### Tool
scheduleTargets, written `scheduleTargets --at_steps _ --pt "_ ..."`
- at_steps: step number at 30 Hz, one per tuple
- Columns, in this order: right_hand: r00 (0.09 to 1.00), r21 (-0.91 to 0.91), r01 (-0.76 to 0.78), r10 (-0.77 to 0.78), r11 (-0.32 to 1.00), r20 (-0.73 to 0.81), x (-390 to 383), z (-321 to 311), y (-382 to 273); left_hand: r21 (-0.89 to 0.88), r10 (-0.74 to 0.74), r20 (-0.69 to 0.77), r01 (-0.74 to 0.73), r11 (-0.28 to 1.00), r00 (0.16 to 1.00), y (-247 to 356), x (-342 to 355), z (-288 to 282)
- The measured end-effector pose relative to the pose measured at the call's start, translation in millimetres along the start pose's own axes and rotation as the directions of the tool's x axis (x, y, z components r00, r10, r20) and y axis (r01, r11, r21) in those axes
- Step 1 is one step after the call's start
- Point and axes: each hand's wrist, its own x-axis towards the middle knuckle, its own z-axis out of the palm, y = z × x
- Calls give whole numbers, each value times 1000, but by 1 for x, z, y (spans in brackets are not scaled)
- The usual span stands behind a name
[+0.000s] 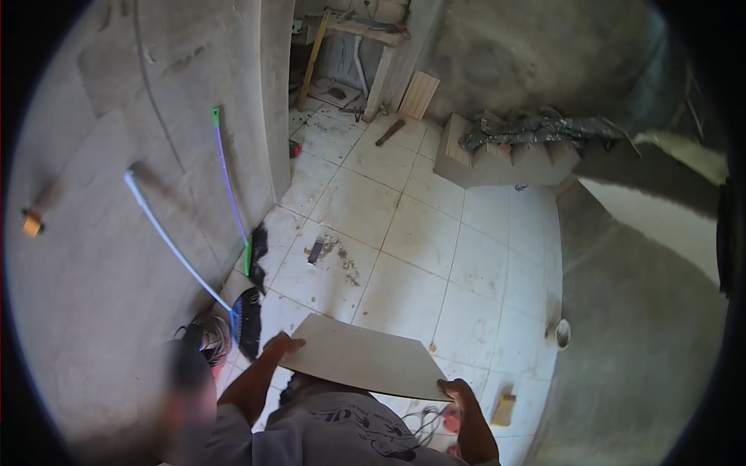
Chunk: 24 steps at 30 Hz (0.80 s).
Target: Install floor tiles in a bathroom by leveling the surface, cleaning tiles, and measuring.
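Observation:
A large, flat, pale grey panel with a thin edge, like a tile, is held up level in front of my chest. My left hand grips its left end, the thumb lying on top. At the opposite end my right hand clasps the right corner. Both hands' fingers beneath the panel are hidden. The panel covers part of the white tiled floor.
Two brooms, one with a light blue handle and one purple, lean on the left wall. A person is close at lower left. Concrete steps rise at far right. A white bucket and a yellowish block stand right.

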Motion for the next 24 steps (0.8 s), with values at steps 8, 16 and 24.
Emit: scheduleTargets --at_steps 8,16,24 --pt "994 214 -92 77 973 77 118 -157 -187 3 -120 54 120 993 991 190 107 -180" --pt "993 -137 118 -117 984 12 336 -313 -383 -185 -273 -16 265 946 962 322 269 -251" --pt "960 -419 280 -253 863 120 449 -487 -622 -442 -437 79 425 790 896 417 363 -328"
